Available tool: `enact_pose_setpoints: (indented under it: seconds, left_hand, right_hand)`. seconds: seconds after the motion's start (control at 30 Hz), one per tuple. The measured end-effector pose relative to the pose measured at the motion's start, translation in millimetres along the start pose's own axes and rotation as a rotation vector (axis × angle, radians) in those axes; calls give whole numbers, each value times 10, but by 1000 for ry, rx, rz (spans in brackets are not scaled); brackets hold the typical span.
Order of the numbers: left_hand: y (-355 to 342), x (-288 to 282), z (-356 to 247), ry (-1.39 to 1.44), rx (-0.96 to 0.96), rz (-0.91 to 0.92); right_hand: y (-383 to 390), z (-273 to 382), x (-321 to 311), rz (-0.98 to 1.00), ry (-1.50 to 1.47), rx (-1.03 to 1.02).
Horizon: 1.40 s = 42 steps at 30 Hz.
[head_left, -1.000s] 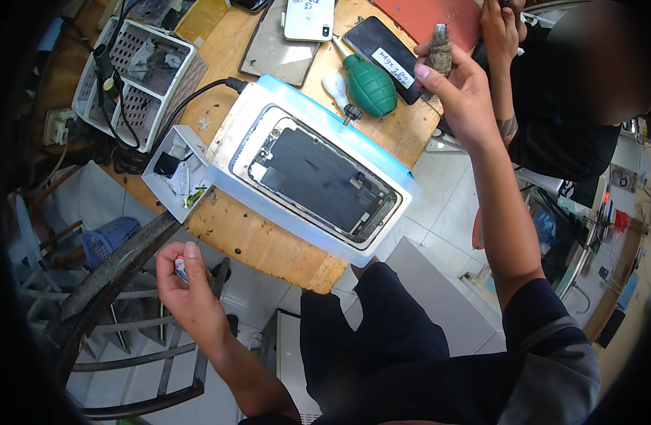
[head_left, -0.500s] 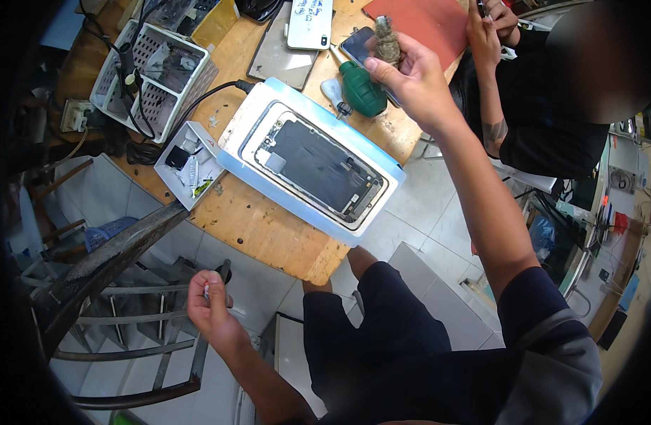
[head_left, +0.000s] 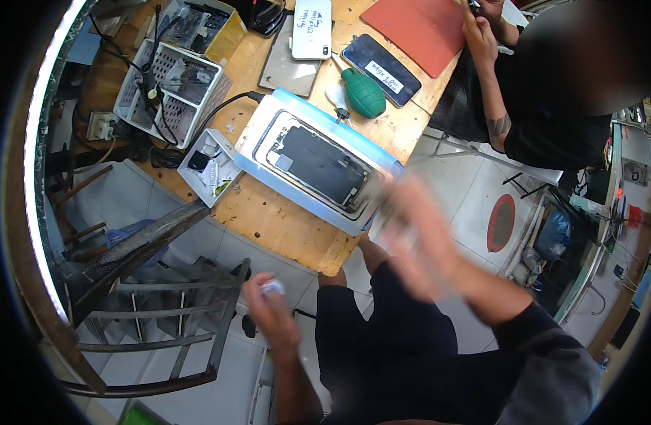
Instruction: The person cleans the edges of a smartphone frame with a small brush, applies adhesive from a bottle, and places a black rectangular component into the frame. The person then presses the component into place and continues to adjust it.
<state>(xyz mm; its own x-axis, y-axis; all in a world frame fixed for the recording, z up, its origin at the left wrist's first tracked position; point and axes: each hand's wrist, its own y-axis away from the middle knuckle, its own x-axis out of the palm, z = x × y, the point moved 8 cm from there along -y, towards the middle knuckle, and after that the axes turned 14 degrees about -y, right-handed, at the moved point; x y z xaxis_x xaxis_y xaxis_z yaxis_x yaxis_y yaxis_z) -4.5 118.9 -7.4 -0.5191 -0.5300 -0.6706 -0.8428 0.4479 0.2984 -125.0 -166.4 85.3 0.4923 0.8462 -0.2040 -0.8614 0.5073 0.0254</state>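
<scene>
Left hand [head_left: 269, 308] low, fingers curled shut; right hand [head_left: 417, 237] blurred, fingers spread.

Bright daylight, motion-blurred hands, fisheye-bent edges

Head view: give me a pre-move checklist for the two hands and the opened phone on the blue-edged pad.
1. Opened phone lies flat on the blue-edged pad: ok.
2. Right hand sharp enough to read its grip: not ok, motion-blurred.
3. Right hand's contents: cannot tell.
4. Left hand below the wooden table edge, closed around a small white thing: ok.
5. Green blower off the pad: ok.
6. Other person's hand away from the phone: ok.
</scene>
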Motion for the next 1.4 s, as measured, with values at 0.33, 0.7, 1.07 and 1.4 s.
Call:
enact_pose_setpoints:
  seconds: [0.33, 0.7, 1.07, 1.4]
  left_hand:
    - [-1050, 100, -512, 257, -85, -49]
    - [-1831, -302, -902, -471, 257, -350]
    - [-12, 445, 362, -301, -27, 62]
    - [1206, 1510, 328, -466, -708, 16]
  right_hand:
    - [371, 58, 689, -36, -27, -59]
    - [453, -153, -506, -416, 198, 82]
    - [-1079, -633, -1338, -340, 5, -3]
    - [-3683, -1605, -1750, -282, -141, 1]
